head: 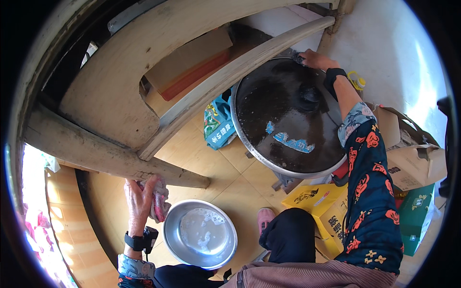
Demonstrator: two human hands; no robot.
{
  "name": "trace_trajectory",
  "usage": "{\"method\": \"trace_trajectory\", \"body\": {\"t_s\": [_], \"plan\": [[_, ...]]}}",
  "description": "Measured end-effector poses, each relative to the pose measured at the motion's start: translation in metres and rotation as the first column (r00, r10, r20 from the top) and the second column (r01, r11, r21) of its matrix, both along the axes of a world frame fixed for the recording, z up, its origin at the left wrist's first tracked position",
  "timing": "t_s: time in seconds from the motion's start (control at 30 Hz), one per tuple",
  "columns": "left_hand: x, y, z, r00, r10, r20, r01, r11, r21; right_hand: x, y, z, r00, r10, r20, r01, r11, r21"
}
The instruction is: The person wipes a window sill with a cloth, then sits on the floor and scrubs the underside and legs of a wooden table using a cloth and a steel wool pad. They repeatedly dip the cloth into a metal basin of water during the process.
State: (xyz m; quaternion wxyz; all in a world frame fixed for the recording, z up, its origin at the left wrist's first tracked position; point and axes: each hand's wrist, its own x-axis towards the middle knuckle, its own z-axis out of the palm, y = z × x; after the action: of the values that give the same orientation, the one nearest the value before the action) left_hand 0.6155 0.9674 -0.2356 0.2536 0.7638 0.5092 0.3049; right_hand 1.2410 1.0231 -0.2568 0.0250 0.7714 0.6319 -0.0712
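Note:
My left hand (138, 196) grips a crumpled pink-and-grey cloth (157, 203) just below a wooden table leg (176, 175); I cannot tell if the cloth touches the wood. A round metal basin (176, 248) with soapy water stands on the floor near that hand. Stretched out at the far rim of a large lid (259, 118), my right hand (317, 60) holds a dark scourer, perhaps steel wool (298, 58). The lid is dark and wet-looking, with a metal rim, a black knob (309, 97) and torn remains of a blue label (293, 142).
A pale wooden crossbar (248, 64) slants beside the lid. Behind it lies a cardboard box (191, 61). A blue printed bag (219, 124) sits left of the lid. Yellow (324, 212) and green boxes (414, 216) and an opened carton (414, 167) crowd the right, by a white wall (389, 46).

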Motion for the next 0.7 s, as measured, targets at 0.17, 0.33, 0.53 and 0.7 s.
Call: {"method": "trace_trajectory", "body": {"t_s": [0.17,0.33,0.53,0.7], "plan": [[-0.001,0.001,-0.003,1.0,0.0,-0.002,0.0,1.0,-0.012,-0.024,0.044,-0.021,0.942,0.329,-0.064,-0.325,0.943,0.071],[0.002,0.003,-0.001,0.999,0.006,0.04,-0.004,0.999,-0.046,-0.114,0.043,-0.003,0.875,0.485,-0.001,-0.485,0.874,0.035],[0.006,0.002,0.005,0.998,-0.002,0.063,0.004,0.999,-0.032,-0.202,-0.03,0.018,0.527,0.64,-0.56,-0.72,0.686,0.106],[0.005,0.003,0.001,0.995,-0.02,0.093,0.023,0.999,-0.03,-0.164,-0.034,-0.009,0.56,0.828,-0.008,-0.782,0.532,0.326]]}}
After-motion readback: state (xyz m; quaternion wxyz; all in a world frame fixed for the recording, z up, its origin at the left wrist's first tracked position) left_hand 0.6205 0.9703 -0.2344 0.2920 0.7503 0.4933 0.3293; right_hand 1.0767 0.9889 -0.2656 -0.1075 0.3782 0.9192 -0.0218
